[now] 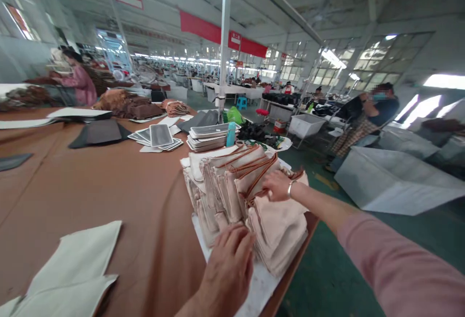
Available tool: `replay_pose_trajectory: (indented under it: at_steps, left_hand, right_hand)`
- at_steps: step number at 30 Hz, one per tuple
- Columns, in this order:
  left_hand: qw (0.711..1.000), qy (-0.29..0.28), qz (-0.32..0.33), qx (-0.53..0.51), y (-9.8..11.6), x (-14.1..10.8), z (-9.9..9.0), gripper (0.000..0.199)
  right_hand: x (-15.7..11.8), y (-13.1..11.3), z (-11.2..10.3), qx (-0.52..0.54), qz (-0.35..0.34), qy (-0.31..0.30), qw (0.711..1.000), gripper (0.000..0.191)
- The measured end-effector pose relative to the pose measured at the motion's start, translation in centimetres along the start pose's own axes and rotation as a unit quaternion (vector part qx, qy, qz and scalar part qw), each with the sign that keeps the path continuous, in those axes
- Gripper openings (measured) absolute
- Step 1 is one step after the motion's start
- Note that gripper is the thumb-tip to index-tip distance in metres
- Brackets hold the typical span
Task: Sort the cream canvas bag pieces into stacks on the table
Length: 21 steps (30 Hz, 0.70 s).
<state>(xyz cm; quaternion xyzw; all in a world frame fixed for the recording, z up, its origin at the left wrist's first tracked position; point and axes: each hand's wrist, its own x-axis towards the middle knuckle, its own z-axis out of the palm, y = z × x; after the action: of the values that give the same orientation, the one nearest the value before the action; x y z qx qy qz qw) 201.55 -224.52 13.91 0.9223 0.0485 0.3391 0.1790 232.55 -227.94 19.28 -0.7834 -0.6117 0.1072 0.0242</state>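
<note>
- Head view, lower centre: your left hand (pixel 228 272) lies flat, fingers pressed together, on the near end of the stacked pale pink fabric pieces with brown cord trim (pixel 247 196), which sit at the right edge of the brown counter (pixel 109 191).
- Centre right: your right hand (pixel 278 185) pinches the corded top edges, fingers curled.
- You seem to be sorting the stack; separating one piece calls for a steady hold.
- Lower left: cream fabric panels (pixel 80 259).
</note>
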Motion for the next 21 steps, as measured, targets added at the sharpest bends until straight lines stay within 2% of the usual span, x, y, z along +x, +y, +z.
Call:
replay_pose_trajectory:
  at_steps: [3, 6, 7, 8, 9, 11, 12, 13, 15, 17, 19, 21]
  left_hand:
    - [0.996, -0.075, 0.038, 0.03, 0.9, 5.8, 4.4, 0.035]
    - [0.983, -0.148, 0.094, 0.062, 0.3, 9.0, 9.0, 0.034]
    - [0.975, -0.174, 0.115, 0.075, -0.2, 9.7, 10.4, 0.035]
    - [0.967, -0.198, 0.131, 0.088, -0.7, 10.2, 11.6, 0.036]
    - [0.961, -0.216, 0.138, 0.101, -1.3, 10.5, 12.7, 0.037]
    - [0.955, -0.237, 0.13, 0.121, -2.4, 10.6, 14.3, 0.04]
    - [0.955, -0.239, 0.122, 0.128, -2.9, 10.4, 15.0, 0.043]
    - [0.955, -0.238, 0.119, 0.133, -3.4, 10.2, 15.5, 0.046]
    - [0.953, -0.232, 0.133, 0.144, -4.6, 9.7, 16.2, 0.049]
    - [0.951, -0.221, 0.15, 0.158, -5.8, 9.5, 16.2, 0.05]
    - [0.951, -0.213, 0.153, 0.162, -7.0, 9.9, 15.2, 0.048]
    - [0.954, -0.22, 0.139, 0.15, -8.1, 10.8, 13.3, 0.042]
  right_hand:
    - [-1.5, 3.6, 4.9, -0.011, 0.06, 0.151, 0.987, 0.059]
    - [-5.8, 6.6, 10.7, -0.01, 0.133, 0.258, 0.957, 0.074]
    - [-7.5, 7.4, 12.9, -0.009, 0.156, 0.293, 0.943, 0.074]
    - [-9.0, 8.2, 15.3, -0.003, 0.191, 0.373, 0.908, 0.073]
    - [-10.2, 8.9, 17.6, 0.006, 0.234, 0.423, 0.875, 0.076]
    - [-11.6, 9.9, 22.1, 0.037, 0.32, 0.455, 0.83, 0.08]
    - [-11.6, 10.2, 23.9, 0.047, 0.342, 0.457, 0.82, 0.077]
    - [-11.3, 10.4, 25.4, 0.054, 0.336, 0.46, 0.82, 0.074]
    - [-9.8, 10.2, 27.1, 0.06, 0.32, 0.475, 0.818, 0.07]
    - [-7.9, 9.5, 27.5, 0.059, 0.303, 0.49, 0.815, 0.071]
    - [-6.1, 8.5, 27.4, 0.056, 0.294, 0.492, 0.818, 0.071]
    - [-4.8, 7.5, 27.2, 0.063, 0.295, 0.483, 0.822, 0.069]
